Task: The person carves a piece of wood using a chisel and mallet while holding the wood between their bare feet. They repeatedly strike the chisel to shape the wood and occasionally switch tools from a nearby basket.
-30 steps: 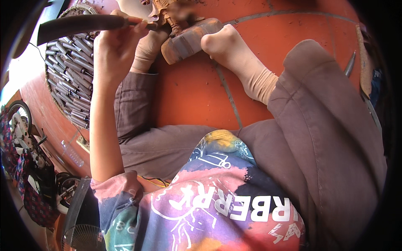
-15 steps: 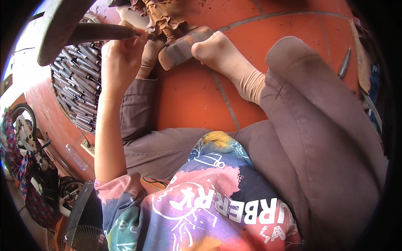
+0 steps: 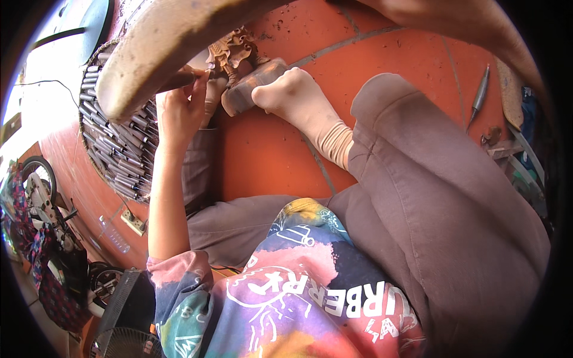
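Note:
My left hand (image 3: 177,116) is closed around a dark-handled chisel (image 3: 179,80), its tip against a carved wooden figure (image 3: 234,51). The figure has ruffled, draped detail and is partly hidden at the top. Its block-like base (image 3: 253,88) sits between my feet, with my sock-clad right foot (image 3: 292,95) touching one end. Across the upper left looms a thick wooden mallet (image 3: 173,45), close to the camera and covering part of the chisel handle. My right forearm (image 3: 459,21) crosses the upper right corner; the hand itself lies beyond the top edge.
A round basket (image 3: 83,128) full of dark-handled carving tools stands left of my arm. On the red tiles (image 3: 412,53) lie wood chips and, at right, a pointed tool (image 3: 480,92). A power strip (image 3: 132,222), a plastic bottle (image 3: 113,234), a fan (image 3: 122,340) and a motorbike (image 3: 45,203) are at left.
The mallet has swung down and inward across the top, and my right forearm has come into view. My left hand keeps the chisel at the figure; the whole view has shifted slightly.

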`<state>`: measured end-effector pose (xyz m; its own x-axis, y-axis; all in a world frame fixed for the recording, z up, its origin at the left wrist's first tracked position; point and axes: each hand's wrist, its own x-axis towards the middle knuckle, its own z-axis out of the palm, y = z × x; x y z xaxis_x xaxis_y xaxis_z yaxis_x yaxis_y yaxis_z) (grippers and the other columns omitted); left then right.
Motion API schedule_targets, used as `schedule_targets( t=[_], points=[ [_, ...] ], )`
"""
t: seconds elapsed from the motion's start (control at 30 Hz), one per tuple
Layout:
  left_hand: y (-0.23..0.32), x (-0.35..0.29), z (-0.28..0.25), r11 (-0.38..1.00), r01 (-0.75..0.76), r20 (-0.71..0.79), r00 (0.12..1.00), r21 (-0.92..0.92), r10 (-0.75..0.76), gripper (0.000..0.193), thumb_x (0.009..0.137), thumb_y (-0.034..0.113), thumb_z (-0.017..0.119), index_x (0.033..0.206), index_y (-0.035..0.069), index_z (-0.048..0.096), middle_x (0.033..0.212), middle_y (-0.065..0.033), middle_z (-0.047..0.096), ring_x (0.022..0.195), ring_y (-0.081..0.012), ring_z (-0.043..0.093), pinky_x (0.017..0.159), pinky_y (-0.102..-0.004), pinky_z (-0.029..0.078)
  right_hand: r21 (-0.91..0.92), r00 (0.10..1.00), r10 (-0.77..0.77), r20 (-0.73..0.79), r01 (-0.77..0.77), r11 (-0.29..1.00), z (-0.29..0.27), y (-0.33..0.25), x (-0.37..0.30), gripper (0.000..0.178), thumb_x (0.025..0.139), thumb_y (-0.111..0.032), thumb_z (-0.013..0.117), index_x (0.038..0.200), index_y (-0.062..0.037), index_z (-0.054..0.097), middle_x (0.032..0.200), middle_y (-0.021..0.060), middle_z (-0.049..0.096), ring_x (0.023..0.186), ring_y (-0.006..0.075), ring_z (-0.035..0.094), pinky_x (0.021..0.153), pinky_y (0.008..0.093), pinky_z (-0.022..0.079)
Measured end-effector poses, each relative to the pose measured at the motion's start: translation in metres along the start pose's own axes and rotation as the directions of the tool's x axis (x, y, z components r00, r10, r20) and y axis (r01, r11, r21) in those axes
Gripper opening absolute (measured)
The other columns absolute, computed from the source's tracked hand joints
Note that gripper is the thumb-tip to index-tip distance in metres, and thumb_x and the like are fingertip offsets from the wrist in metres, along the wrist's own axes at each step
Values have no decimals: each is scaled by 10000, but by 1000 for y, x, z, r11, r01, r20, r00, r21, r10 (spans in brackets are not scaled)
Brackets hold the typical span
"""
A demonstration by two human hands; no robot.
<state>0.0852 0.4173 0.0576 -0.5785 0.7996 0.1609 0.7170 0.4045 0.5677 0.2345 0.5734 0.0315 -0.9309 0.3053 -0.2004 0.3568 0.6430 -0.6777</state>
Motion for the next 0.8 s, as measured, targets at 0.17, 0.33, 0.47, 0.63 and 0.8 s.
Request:
schedule_targets(
  t=[0.17,0.33,0.47,0.63,0.8],
  points=[
    [-8,-2,-4,999,14,19,1000,44,-15,68,892,45,656,902,3,603,712,-36,555,648,-62,504,597,-224,435,-8,982,-138,-131,138,990,19,6,-1,161,675,-134,543,560,-26,507,575,170,583,532,318,590,557,372,522],
    [0,-2,5,999,-8,-38,999,-31,7,69,885,48,662,902,19,601,700,-23,548,627,-61,488,579,-226,430,-63,967,-171,-188,162,985,24,14,-1,168,673,-132,547,553,-21,506,544,157,565,514,312,586,547,371,519],
    [-5,-9,2,999,-47,-80,996,-14,45,74,883,52,660,913,25,598,718,-30,568,615,-76,496,599,-244,460,147,986,-16,-169,41,988,25,4,0,195,675,-136,548,536,-7,501,539,160,563,503,304,586,549,368,519],
    [0,-6,13,1000,26,-33,999,-17,-27,97,889,127,647,939,44,653,829,-98,662,722,-206,633,651,-340,511,-72,960,-208,-186,198,978,21,20,0,190,737,-176,554,627,-22,578,577,146,604,506,289,598,565,351,526],
    [-16,-19,13,997,-8,-95,995,-80,1,28,908,39,633,906,18,614,761,-48,588,761,-109,591,727,-273,506,-288,918,-359,-167,303,909,25,12,7,157,729,-179,569,703,-29,607,601,122,584,515,272,576,556,349,497]
  ],
)
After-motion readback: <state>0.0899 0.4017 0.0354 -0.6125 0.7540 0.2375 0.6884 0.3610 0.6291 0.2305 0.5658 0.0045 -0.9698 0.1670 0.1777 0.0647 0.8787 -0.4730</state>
